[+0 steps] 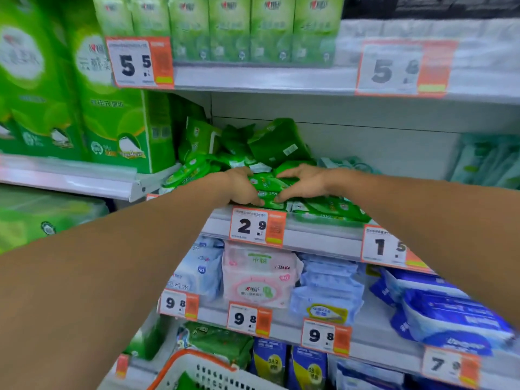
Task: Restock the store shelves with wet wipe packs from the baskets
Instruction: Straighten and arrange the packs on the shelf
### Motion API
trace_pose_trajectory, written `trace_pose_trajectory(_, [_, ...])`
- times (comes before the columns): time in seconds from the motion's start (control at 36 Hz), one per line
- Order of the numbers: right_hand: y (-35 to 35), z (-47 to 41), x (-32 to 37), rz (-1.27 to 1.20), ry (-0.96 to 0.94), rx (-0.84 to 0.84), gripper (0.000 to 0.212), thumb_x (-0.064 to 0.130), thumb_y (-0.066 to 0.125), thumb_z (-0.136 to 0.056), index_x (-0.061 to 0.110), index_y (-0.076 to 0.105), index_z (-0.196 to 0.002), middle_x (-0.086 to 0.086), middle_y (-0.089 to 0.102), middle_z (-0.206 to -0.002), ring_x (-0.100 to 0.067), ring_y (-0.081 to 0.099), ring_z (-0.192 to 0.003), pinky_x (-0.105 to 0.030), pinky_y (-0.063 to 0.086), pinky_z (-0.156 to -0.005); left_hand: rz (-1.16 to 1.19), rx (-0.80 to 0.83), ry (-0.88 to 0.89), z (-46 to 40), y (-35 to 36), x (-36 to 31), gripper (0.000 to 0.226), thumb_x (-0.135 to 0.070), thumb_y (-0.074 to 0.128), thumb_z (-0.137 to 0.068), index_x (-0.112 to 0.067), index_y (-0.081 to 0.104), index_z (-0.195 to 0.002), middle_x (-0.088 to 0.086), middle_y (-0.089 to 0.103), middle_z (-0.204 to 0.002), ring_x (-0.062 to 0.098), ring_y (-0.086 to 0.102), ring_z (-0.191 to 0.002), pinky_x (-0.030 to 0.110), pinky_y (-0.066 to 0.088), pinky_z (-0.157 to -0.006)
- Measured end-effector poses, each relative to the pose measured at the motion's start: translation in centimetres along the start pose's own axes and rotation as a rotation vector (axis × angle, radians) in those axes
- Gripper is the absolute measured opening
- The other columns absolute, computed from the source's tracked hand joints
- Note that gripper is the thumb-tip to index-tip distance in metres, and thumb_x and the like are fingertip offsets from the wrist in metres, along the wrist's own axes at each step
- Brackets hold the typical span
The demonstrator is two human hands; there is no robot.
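Gripping green wipe pack (269,184), both hands, long axis left-right

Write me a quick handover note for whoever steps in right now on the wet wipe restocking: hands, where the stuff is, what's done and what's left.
Left hand and right hand: both grip the same small stack of green wet wipe packs, held at the front edge of the middle shelf, just above the 2.9 price tag.
Already on that shelf: a loose, untidy pile of green packs behind the hands, and flat packs to the right.
Basket: bottom of view, white with orange rim; a bit of green shows inside, contents otherwise unclear.
Left: set this stack down, tidy the pile, check the basket.
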State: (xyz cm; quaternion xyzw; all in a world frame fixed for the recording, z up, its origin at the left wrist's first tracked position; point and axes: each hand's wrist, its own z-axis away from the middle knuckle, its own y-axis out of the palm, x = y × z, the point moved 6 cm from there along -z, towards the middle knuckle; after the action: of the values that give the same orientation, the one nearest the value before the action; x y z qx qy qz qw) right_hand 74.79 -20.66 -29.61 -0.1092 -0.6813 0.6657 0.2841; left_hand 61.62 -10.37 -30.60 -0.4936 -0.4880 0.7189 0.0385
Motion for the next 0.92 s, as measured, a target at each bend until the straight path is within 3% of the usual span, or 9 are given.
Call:
trace_pose_trajectory(0.14, [0.0,1.0,-0.4,-0.248,-0.112,-0.042,0.089,0.049,0.084,-0.072,0.026,0.043,-0.147,0.004,0.031,-0.155,-0.017,0.035,-0.139,-0.026,0.031,-0.108,0.649,-0.053,0.026,-0.4,1.2,-1.0,0.081,0.014,0.076,-0.073,-0.027,0.048,-0.137,0.014,0.061,-0.127,0.032,0.066,-0.107,0.051,0.059,-0.085])
trace_pose_trajectory(0.22, [0.3,1.2,-0.8,-0.469,-0.12,-0.13,0.068,0.025,0.091,-0.067,0.022,0.057,-0.125,0.005,0.06,-0.118,-0.014,0.057,-0.11,-0.023,0.045,-0.09,0.86,-0.109,0.086,-0.1,1.8,-2.9,0.068,0.013,0.081,-0.069,-0.021,0.059,-0.124,0.014,0.066,-0.117,0.027,0.07,-0.095,0.039,0.063,-0.066])
trace_pose_trajectory(0.33, [-1.3,1.6,-1.3,-0.645,-0.116,-0.365,0.039,0.011,0.083,-0.062,0.021,0.069,-0.097,0.003,0.067,-0.076,-0.012,0.061,-0.069,-0.021,0.047,-0.058,0.946,-0.093,0.178,1.0,1.3,-5.4,0.07,0.015,0.08,-0.068,-0.018,0.059,-0.126,0.014,0.067,-0.114,0.026,0.07,-0.094,0.038,0.063,-0.066])
trace_pose_trajectory(0.44, [-3.1,3.8,-1.3,-0.744,-0.169,-0.388,0.024,0.0,0.076,-0.069,0.022,0.066,-0.074,0.013,0.058,-0.054,-0.001,0.051,-0.048,-0.018,0.04,-0.05,0.98,-0.021,0.31,2.6,0.8,-6.9,0.08,0.018,0.078,-0.068,-0.022,0.051,-0.132,0.015,0.065,-0.124,0.031,0.07,-0.104,0.042,0.061,-0.078])
trace_pose_trajectory(0.53, [-3.7,6.1,-1.3,-0.831,-0.16,-0.384,0.02,-0.002,0.07,-0.072,0.017,0.068,-0.076,0.007,0.061,-0.057,-0.005,0.054,-0.051,-0.016,0.041,-0.05,0.955,-0.045,0.372,4.1,0.9,-7.4,0.095,0.012,0.08,-0.071,-0.025,0.033,-0.145,0.014,0.059,-0.131,0.03,0.067,-0.111,0.047,0.058,-0.088])
trace_pose_trajectory(0.61, [-3.6,8.3,-1.0,-1.091,-0.121,-0.289,0.029,0.0,0.064,-0.068,0.006,0.072,-0.095,-0.012,0.067,-0.076,-0.023,0.064,-0.067,-0.028,0.051,-0.061,0.912,-0.095,0.378,5.9,0.7,-7.9,0.125,-0.015,0.093,-0.059,-0.032,0.012,-0.153,0.012,0.053,-0.137,0.026,0.065,-0.114,0.044,0.056,-0.094])
trace_pose_trajectory(0.78, [-0.7,13.7,1.0,-1.432,-0.163,-0.109,0.023,-0.001,0.055,-0.072,0.006,0.067,-0.09,-0.014,0.063,-0.076,-0.023,0.062,-0.061,-0.028,0.052,-0.057,0.766,-0.078,0.208,10.9,1.9,-6.9,0.114,-0.055,0.087,-0.062,-0.025,0.025,-0.153,-0.003,0.052,-0.141,0.013,0.063,-0.112,0.039,0.057,-0.088])
trace_pose_trajectory(0.86, [1.6,16.9,1.3,-1.29,-0.148,-0.221,0.018,0.004,0.063,-0.069,0.005,0.067,-0.087,-0.011,0.062,-0.069,-0.022,0.06,-0.062,-0.032,0.048,-0.059,0.767,0.152,0.099,14.4,4.2,-6.5,0.083,-0.068,0.079,-0.064,-0.028,0.056,-0.134,-0.002,0.07,-0.122,0.014,0.068,-0.102,0.047,0.052,-0.098])
trace_pose_trajectory(0.92, [2.6,18.6,1.6,-1.252,-0.159,-0.283,0.027,0.011,0.066,-0.059,0.006,0.07,-0.085,-0.011,0.065,-0.071,-0.023,0.062,-0.066,-0.041,0.052,-0.063,0.819,0.081,0.083,15.8,4.9,-6.0,0.098,-0.068,0.085,-0.053,-0.028,0.048,-0.135,-0.005,0.072,-0.115,0.016,0.071,-0.097,0.054,0.052,-0.096])
